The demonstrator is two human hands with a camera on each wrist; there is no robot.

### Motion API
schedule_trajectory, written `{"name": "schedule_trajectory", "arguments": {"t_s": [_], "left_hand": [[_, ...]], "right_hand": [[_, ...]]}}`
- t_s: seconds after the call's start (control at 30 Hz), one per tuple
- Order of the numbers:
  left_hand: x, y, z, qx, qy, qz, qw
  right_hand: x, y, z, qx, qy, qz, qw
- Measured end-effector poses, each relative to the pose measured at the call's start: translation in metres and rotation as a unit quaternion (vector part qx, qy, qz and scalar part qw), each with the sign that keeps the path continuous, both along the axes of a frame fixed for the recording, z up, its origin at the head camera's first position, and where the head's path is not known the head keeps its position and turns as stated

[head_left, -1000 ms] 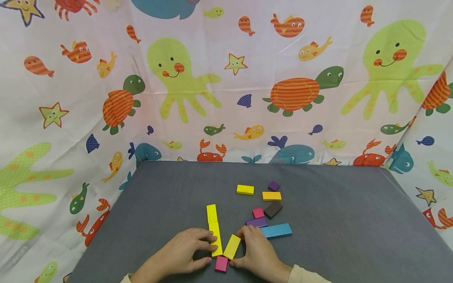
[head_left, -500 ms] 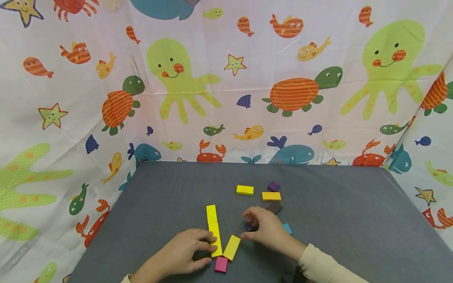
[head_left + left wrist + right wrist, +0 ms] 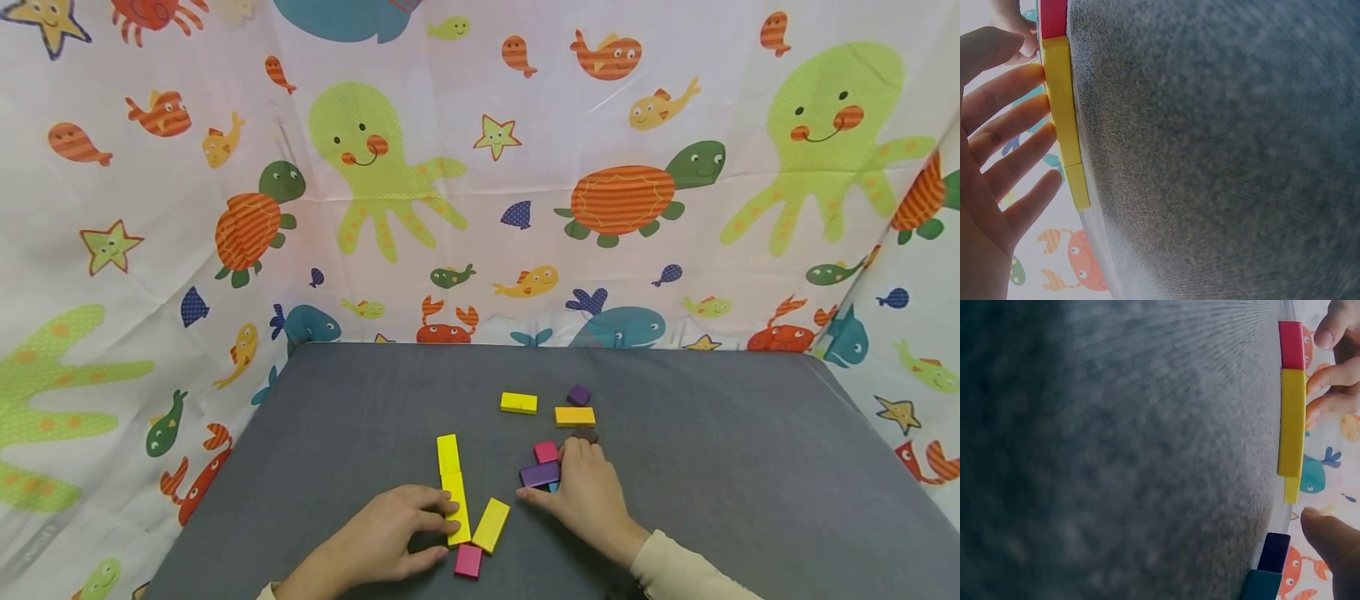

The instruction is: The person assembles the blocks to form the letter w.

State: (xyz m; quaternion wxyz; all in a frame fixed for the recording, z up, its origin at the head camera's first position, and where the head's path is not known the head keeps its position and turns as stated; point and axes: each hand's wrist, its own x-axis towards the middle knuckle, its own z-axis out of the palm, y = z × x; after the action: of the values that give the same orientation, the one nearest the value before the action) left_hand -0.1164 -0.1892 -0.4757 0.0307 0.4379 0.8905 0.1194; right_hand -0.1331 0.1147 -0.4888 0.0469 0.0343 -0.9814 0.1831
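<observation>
My left hand [image 3: 393, 533] rests beside a line of yellow blocks [image 3: 456, 508]. In the left wrist view its fairly straight fingers [image 3: 1025, 106] touch the long yellow block [image 3: 1062, 103]. A pink block [image 3: 468, 561] lies at the near end, with a slanted yellow block [image 3: 491, 526] to the right. My right hand [image 3: 592, 496] is over a blue block [image 3: 554, 487], mostly hidden beneath it. Its thumb is near a purple block [image 3: 540, 474]; in the right wrist view the thumb [image 3: 1329, 537] touches no block. Its fingertips reach toward a dark brown block [image 3: 585, 435].
A second pink block [image 3: 546, 452] sits behind the purple one. Farther back lie a yellow block [image 3: 518, 403], an orange-yellow block [image 3: 574, 417] and a small dark purple block [image 3: 579, 395]. A sea-animal curtain [image 3: 525, 317] borders the grey table [image 3: 750, 467].
My right hand has left the slanted yellow block and moved right and away, over the blue and purple blocks. The left hand has stayed in place.
</observation>
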Motion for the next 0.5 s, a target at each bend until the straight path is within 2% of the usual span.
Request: {"name": "schedule_trajectory", "arguments": {"t_s": [0.1, 0.33, 0.5], "left_hand": [[0.0002, 0.0006, -0.0005, 0.000, -0.005, 0.000, 1.0000], [-0.0006, 0.0006, 0.0020, -0.011, -0.010, 0.001, 0.9999], [-0.0002, 0.0001, 0.0018, -0.009, -0.006, -0.001, 0.9999]], "right_hand": [[0.0002, 0.0011, -0.0030, 0.015, 0.018, -0.004, 1.000], [-0.0006, 0.0002, -0.0072, 0.012, -0.006, -0.022, 1.000], [-0.0002, -0.0021, -0.0110, 0.002, -0.006, -0.036, 0.999]]}}
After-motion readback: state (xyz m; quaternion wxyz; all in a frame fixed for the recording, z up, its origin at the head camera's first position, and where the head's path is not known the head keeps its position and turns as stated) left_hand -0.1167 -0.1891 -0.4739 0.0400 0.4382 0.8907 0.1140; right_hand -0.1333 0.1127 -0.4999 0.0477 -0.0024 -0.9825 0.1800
